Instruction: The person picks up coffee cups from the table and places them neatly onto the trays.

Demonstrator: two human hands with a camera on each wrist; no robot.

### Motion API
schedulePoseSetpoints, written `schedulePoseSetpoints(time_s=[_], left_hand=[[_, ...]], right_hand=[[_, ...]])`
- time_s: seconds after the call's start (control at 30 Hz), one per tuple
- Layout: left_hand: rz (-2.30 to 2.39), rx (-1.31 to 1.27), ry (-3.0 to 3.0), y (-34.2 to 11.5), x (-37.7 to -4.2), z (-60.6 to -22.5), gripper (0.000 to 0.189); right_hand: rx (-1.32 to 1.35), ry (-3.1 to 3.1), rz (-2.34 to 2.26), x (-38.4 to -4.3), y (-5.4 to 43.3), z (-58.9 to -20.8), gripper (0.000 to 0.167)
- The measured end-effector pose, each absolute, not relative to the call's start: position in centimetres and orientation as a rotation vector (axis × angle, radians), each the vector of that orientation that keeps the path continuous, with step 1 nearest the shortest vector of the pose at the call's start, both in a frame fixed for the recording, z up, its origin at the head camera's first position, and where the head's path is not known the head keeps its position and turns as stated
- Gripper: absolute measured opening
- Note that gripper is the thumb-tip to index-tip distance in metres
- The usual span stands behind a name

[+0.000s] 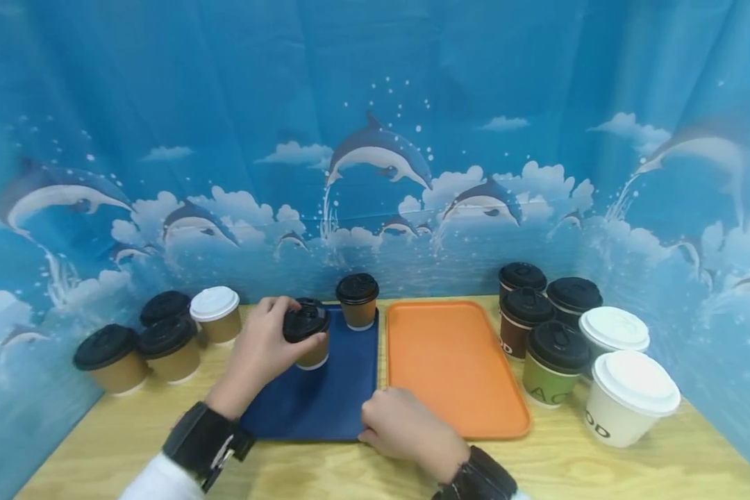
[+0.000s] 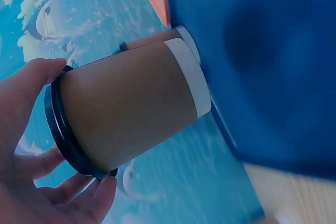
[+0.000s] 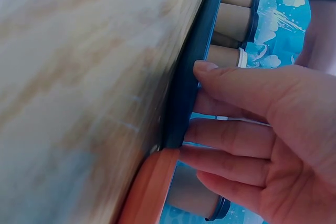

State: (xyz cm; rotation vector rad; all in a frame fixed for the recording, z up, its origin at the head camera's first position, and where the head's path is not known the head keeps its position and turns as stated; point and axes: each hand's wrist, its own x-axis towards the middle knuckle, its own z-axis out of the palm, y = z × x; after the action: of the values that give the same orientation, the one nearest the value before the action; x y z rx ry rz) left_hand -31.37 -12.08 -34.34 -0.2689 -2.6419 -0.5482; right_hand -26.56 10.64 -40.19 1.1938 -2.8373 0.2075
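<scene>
My left hand (image 1: 265, 340) grips a brown paper coffee cup (image 2: 128, 100) by its black lid (image 1: 306, 319), thumb on one side and fingers round the other. That cup is upright over the left part of the blue tray (image 1: 344, 410). Another brown cup with a black lid (image 1: 357, 298) stands at the tray's back right corner. At the tray's front right corner, my right hand (image 1: 403, 423) holds the rim, its thumb (image 3: 226, 77) against the outer side and the fingertips going behind the edge.
An orange tray (image 1: 450, 368) lies right beside the blue one. Several brown cups (image 1: 171, 361) with black lids and one white-lidded cup (image 1: 215, 312) stand at the left. On the right stand several dark, green (image 1: 550, 382) and white cups (image 1: 621, 410). A dolphin-print curtain (image 1: 375, 208) encloses the table.
</scene>
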Motion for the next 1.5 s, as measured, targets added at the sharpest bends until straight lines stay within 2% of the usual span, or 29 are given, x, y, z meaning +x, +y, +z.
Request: schedulePoseSetpoints(time_s=[0.2,0.4,0.9,1.5], left_hand=[[-0.630,-0.324,-2.656,-8.0,-33.5,-34.4,0.064],[-0.646,-0.301,-2.692,-6.3,-34.6,-35.1,0.064],[-0.644,-0.287,-2.740,-6.2,-35.0,-36.1,0.067],[-0.632,-0.290,-2.763,-6.1,-34.5,-36.5,0.068]], right_hand=[[1.183,-2.813,0.155,-26.6,10.9,-40.3,0.029],[1.206,-2.824,0.177,-26.5,10.7,-40.1,0.027],[1.208,-2.842,0.202,-26.7,10.7,-40.0,0.033],[1.208,-2.874,0.211,-26.7,10.6,-40.2,0.027]])
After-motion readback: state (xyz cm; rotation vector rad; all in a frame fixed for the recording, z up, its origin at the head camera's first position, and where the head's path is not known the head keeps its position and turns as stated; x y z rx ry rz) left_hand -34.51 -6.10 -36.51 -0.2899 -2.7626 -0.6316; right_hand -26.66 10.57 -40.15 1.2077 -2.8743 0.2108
